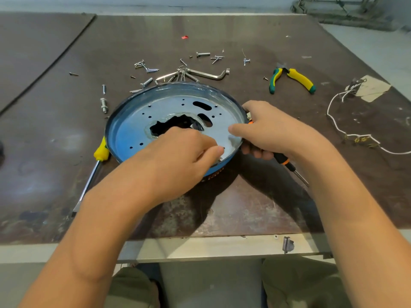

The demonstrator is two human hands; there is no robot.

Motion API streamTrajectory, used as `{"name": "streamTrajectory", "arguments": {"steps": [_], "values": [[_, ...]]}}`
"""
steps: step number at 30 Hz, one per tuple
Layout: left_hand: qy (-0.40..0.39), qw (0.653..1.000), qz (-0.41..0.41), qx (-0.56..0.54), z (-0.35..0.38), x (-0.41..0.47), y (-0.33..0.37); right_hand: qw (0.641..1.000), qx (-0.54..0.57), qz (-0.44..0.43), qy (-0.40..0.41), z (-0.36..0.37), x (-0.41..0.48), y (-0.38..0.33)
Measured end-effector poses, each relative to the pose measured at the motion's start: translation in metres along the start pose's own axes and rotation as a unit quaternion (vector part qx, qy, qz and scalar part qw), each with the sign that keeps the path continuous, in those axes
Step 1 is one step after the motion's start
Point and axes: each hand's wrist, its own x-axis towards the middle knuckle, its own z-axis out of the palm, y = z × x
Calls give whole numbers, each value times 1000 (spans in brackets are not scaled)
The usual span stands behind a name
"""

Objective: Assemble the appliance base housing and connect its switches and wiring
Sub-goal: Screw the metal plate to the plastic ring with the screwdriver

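A round blue-rimmed metal base housing (142, 121) lies open side up in the middle of the table, with a jagged hole at its centre and several small holes. My left hand (186, 150) reaches into its near right part, fingers pinched together over the plate; what they pinch is hidden. My right hand (266, 130) grips the housing's right rim, thumb inside, and also holds a black and orange screwdriver (287, 163) against the rim. A white wire with brass terminals (360, 138) lies at the right.
A yellow-handled screwdriver (101, 152) lies against the housing's left side. Loose screws and bolts (146, 68), hex keys (206, 73) and yellow-green pliers (295, 78) lie behind it. A taped switch part (369, 87) sits far right. The table's front edge (200, 245) is near my knees.
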Motion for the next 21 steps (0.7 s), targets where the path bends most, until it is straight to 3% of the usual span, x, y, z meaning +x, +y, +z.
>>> {"name": "streamTrajectory", "arguments": {"steps": [9, 13, 21], "values": [[17, 1000, 24, 4, 1, 24, 0, 991, 66, 58, 100, 4, 7, 18], [16, 1000, -8, -9, -1, 24, -6, 989, 135, 43, 31, 6, 10, 30], [6, 1000, -14, -27, 2, 25, -1, 980, 197, -4, -4, -1, 11, 44]]}}
